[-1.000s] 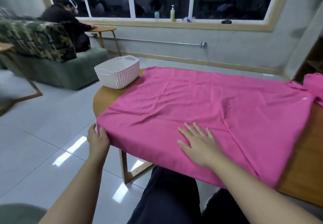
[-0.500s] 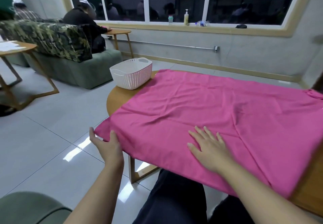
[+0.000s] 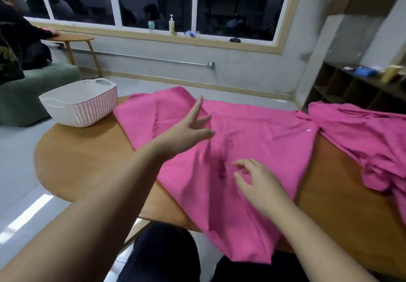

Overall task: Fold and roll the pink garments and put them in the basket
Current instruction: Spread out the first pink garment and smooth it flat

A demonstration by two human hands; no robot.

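A pink garment [image 3: 230, 149] lies across the middle of the wooden desk [image 3: 83, 160], folded into a long strip that runs from about 11 o'clock near the basket down to 5 o'clock, where its lower end hangs over the near edge of the desk. Its cloth is creased and rumpled, with a dark fold line down the centre. A second pink garment [image 3: 362, 141] lies bunched at 3 o'clock, its edge touching the first near a small white tag. The white woven basket [image 3: 81, 103] stands on the desk at 10 o'clock, just beside the far corner of the folded garment. The left hand [image 3: 189, 130] is over the upper half of the cloth with fingers spread and straight, gripping nothing; whether it touches the fabric cannot be told. The right hand [image 3: 259, 182] hovers at 5 o'clock over the lower half, fingers loosely curved and apart, holding nothing.
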